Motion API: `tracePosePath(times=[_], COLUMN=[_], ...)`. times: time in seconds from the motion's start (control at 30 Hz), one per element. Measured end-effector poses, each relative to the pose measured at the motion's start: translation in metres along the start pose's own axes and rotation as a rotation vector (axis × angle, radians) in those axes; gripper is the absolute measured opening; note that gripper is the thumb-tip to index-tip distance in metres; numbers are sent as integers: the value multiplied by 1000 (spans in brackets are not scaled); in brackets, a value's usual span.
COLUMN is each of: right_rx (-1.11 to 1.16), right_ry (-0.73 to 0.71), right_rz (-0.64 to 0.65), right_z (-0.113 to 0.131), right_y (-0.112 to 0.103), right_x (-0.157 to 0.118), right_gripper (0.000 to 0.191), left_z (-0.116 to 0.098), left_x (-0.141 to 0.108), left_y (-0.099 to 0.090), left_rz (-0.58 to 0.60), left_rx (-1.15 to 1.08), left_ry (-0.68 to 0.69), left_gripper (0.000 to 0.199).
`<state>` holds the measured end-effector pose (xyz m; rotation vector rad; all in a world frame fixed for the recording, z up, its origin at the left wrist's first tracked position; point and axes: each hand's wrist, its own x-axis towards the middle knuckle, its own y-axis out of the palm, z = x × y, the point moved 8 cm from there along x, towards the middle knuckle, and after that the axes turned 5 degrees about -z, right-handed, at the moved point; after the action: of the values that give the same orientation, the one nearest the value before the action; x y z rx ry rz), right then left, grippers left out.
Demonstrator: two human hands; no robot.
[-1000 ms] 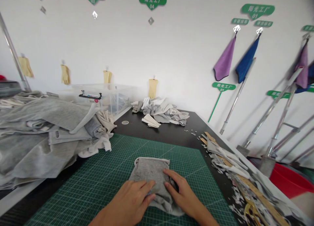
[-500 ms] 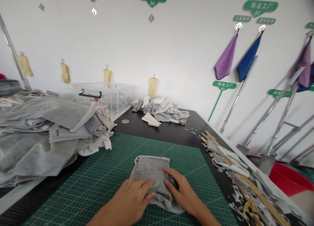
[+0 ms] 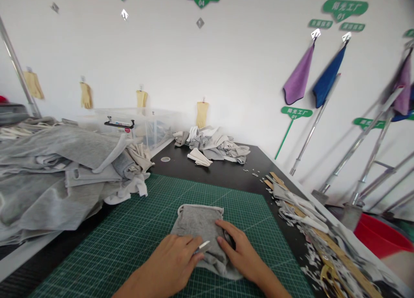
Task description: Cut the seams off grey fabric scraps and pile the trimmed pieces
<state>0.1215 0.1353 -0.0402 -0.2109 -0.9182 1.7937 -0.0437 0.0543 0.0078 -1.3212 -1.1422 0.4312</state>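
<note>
Left hand (image 3: 165, 261) grips a small blade (image 3: 202, 247), tip pointing right. Open right hand (image 3: 241, 250) pins grey fabric (image 3: 200, 224), long axis running away, on a cutting mat (image 3: 97, 255).

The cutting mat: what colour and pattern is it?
Cutting mat: dark green, pale grid, best in the head view.

Left hand (image 3: 168, 259) grips a small metal blade (image 3: 202, 247) over grey knit fabric (image 3: 197, 224); right hand (image 3: 241, 250) lies flat on the fabric, which rests on a gridded green cutting mat (image 3: 129, 246) atop the black counter (image 3: 207, 173).
</note>
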Motion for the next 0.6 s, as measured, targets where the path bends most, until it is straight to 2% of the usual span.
tracePosePath(times=[0.23, 0.4, 0.6], right_rx=[-17, -4, -18], right_ry=[6, 2, 6], right_rz=[5, 5, 4], right_z=[-2, 0, -1], right_y=[0, 0, 0], right_x=[-1, -1, -1], right_gripper=[46, 45, 45], left_z=[-2, 0, -3], left_x=[1, 0, 2], left_y=[-3, 3, 2], left_rz=[-17, 33, 67], left_rx=[2, 0, 5], left_ry=[5, -13, -4], left_gripper=[26, 30, 27])
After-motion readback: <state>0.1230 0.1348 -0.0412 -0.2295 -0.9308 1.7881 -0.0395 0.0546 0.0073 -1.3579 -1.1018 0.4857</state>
